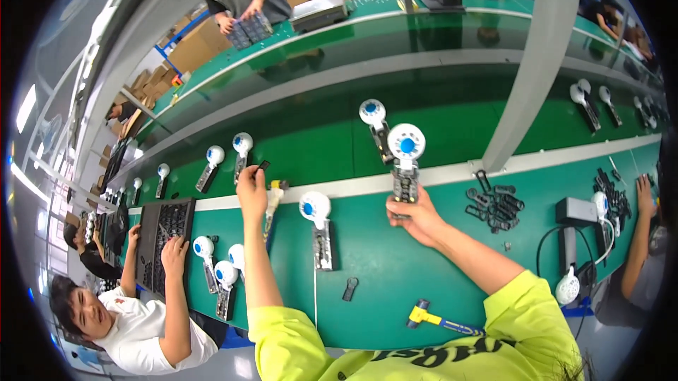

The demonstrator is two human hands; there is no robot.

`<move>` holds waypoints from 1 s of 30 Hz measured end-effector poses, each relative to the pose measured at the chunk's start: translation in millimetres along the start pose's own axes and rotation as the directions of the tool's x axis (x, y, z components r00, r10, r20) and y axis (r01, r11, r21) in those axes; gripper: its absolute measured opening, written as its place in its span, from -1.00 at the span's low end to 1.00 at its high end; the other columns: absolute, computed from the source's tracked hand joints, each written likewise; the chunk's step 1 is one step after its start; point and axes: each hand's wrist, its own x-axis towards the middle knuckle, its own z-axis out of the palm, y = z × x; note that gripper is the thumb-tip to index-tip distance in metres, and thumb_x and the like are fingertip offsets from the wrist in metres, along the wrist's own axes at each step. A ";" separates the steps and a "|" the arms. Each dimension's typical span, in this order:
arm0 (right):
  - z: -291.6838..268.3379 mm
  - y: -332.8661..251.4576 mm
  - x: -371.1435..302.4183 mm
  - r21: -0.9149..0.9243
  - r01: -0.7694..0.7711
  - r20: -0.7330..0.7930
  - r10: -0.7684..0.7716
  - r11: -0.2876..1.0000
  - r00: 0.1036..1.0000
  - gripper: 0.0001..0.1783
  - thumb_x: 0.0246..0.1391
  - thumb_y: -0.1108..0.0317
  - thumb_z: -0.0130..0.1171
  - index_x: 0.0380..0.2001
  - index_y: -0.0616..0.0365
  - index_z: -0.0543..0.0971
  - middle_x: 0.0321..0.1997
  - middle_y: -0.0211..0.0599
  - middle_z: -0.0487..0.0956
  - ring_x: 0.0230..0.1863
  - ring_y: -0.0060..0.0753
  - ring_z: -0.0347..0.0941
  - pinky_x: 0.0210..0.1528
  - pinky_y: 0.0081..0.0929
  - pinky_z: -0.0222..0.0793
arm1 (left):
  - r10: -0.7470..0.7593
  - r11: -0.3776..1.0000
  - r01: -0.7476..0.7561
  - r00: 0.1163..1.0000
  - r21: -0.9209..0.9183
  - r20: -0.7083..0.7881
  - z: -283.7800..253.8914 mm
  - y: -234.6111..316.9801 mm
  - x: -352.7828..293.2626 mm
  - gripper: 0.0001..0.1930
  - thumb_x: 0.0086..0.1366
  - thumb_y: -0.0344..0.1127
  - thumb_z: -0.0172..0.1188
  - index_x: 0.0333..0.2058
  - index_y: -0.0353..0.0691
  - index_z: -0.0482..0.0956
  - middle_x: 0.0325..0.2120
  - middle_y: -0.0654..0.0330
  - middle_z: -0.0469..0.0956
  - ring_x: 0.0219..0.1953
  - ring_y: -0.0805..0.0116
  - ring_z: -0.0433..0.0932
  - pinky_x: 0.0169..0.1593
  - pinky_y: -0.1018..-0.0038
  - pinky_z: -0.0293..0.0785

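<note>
My right hand (418,220) is closed around the lower handle of a white round-headed device (407,142) with a blue centre. Its handle is uncovered, showing inner parts, and it is held upright near the bench's metal edge. My left hand (252,194) is raised to the left, pinching a small black frame-like part (264,165) at the fingertips. Between my arms a similar device (322,233) lies on the green bench, its dark handle pointing toward me. A loose black oblong cover (349,289) lies closer to me.
Black oblong frames (494,204) are heaped right of my right hand. A yellow-headed mallet (424,314) lies near me; another mallet (277,194) is behind my left wrist. More devices (214,158) lie on the green belt (311,127). A grey post (530,63) rises ahead. Co-workers flank me.
</note>
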 end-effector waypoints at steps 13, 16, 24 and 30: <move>9.1 39.2 -10.5 -0.385 0.396 0.308 -0.288 0.834 0.907 -0.06 -0.23 0.54 0.46 0.23 0.14 0.17 0.00 -0.31 0.46 0.01 -0.46 0.42 0.07 -0.43 0.40 | 0.111 0.974 0.012 0.847 -0.226 0.520 -1.2 183.0 -147.6 -0.74 -0.10 -0.46 0.48 -0.39 -0.41 0.65 -0.62 0.24 0.52 -0.59 0.57 0.39 -0.49 0.62 0.29; 10.1 42.5 -12.9 -0.423 0.386 0.354 -0.243 0.820 0.903 -0.06 -0.21 0.51 0.49 0.22 0.18 0.17 0.09 -0.32 0.42 0.11 -0.50 0.37 0.17 -0.44 0.32 | 0.109 0.983 -0.011 0.843 -0.185 0.527 1.4 184.5 -148.9 -0.72 -0.10 -0.44 0.49 -0.38 -0.41 0.65 -0.64 0.24 0.51 -0.62 0.56 0.36 -0.52 0.61 0.26; 12.4 38.4 -16.3 -0.446 0.319 0.323 -0.183 0.836 0.929 -0.20 -0.12 0.45 0.44 0.16 0.19 0.23 0.07 -0.25 0.45 0.11 -0.44 0.40 0.17 -0.39 0.32 | 0.158 0.976 -0.092 0.922 -0.198 0.354 16.6 190.1 -158.3 -0.71 0.00 -0.38 0.44 -0.30 -0.41 0.65 -0.62 0.17 0.51 -0.59 0.41 0.39 -0.48 0.49 0.32; 19.5 32.8 -18.8 -0.565 0.289 0.257 -0.168 0.773 0.952 -0.27 -0.06 0.41 0.38 0.15 0.19 0.24 0.00 -0.15 0.49 0.05 -0.36 0.44 0.11 -0.36 0.36 | 0.361 0.928 -0.373 0.905 0.008 0.226 24.9 187.5 -158.4 -0.65 0.05 -0.32 0.40 -0.21 -0.42 0.62 -0.51 0.08 0.55 -0.45 0.14 0.44 -0.37 0.31 0.39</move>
